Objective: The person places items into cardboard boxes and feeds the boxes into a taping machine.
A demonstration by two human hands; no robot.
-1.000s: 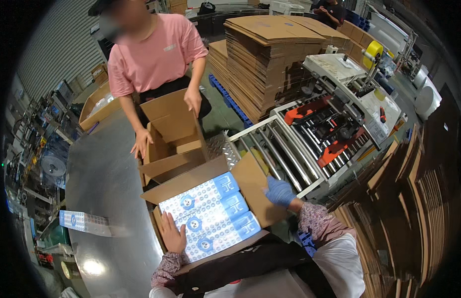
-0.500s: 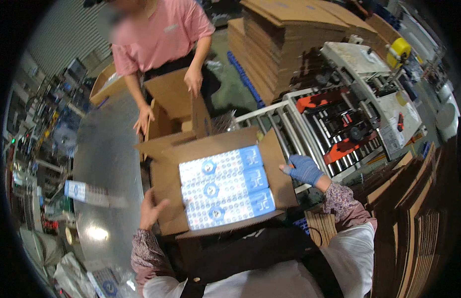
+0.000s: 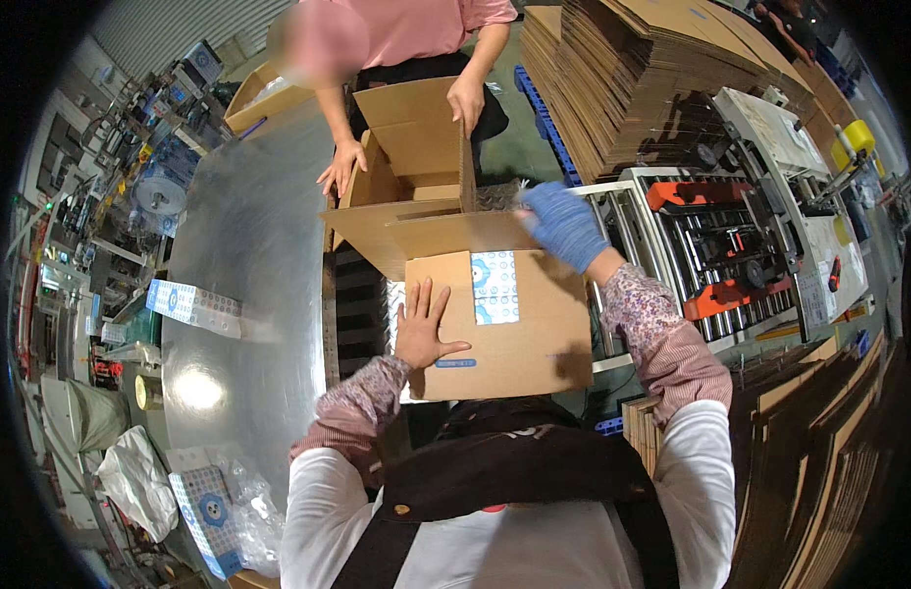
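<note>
In front of me stands a cardboard carton [image 3: 544, 358] with side flaps folded inward. Through the gap between them show white-and-blue printed boxes [image 3: 495, 294]; the rest of the contents is hidden. My left hand [image 3: 426, 329], bare and open, lies with spread fingers on the left flap. In a blue knit glove, my right hand [image 3: 565, 226] is over the carton's far right corner, beside the raised far flap [image 3: 460, 234]. Its fingers are blurred. Just beyond, a person in a pink shirt holds a second, open carton [image 3: 411, 133] with both hands.
A metal table [image 3: 244, 226] lies to the left, bearing a white-and-blue printed package [image 3: 192, 306]. At right are a roller conveyor with a carton-taping machine [image 3: 725, 245] and upright flat cardboard [image 3: 799, 442]. Flattened cartons [image 3: 622, 88] are stacked on a blue pallet at the back.
The carton's side flaps have folded in over the printed boxes. My left hand has moved from its left side onto the flap; my right hand has moved from the right flap to the far corner.
</note>
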